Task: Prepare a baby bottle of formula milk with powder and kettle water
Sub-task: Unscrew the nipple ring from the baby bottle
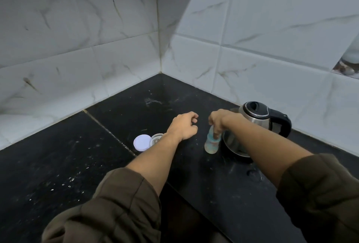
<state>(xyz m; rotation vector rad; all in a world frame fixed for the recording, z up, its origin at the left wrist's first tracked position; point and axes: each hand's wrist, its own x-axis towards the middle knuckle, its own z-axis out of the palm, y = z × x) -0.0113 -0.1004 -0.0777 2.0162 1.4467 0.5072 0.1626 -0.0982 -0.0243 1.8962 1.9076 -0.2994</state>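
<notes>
A small clear baby bottle [211, 144] with a bluish top stands upright on the black counter [77, 165]. My right hand [218, 122] comes down on it from above, fingers curled round its top. Just right of the bottle stands a steel electric kettle [252, 124] with a black lid and handle, partly hidden by my right forearm. My left hand [183, 126] hovers left of the bottle with loosely curled fingers and holds nothing. Below my left wrist sits a small open jar [156, 139], its white lid [142, 142] lying flat beside it.
White marbled tiles form the two walls meeting in the corner behind the counter. White specks are scattered over the dark counter at the left. A grout seam runs diagonally across the counter past the lid.
</notes>
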